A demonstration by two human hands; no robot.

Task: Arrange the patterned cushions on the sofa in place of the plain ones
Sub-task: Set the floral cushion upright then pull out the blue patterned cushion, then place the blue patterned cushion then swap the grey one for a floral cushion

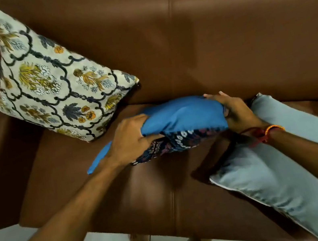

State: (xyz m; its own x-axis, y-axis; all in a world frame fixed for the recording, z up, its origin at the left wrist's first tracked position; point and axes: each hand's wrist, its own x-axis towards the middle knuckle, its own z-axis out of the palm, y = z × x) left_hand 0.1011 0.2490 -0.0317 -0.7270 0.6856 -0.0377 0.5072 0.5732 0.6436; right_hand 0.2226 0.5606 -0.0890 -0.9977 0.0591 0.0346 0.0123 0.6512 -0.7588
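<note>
Currently, one patterned cushion stands propped upright in the far left corner of the brown leather sofa, leaning on the backrest; this position reads as complete. A second cushion is held above the middle of the seat. Its upper face is plain blue, and a dark floral print shows along its lower front edge, so it is judged to be the next patterned cushion, with a plain backing. Confirm the print side before placing.

Hand state:
- Left hand: fingers curled tight, pinching the left end of the held cushion, fabric bunched in the grip
- Right hand: fingers closed over the right end of the same cushion; a red and orange thread band sits at the wrist

A plain pale grey cushion lies flat on the right part of the seat, reaching the front edge, just beside the right wrist. It is not yet removed.

Estimated progress: about halfway. Remaining steps, as judged: set the held cushion against the backrest with the print facing outward, then clear the grey cushion from the sofa
</note>
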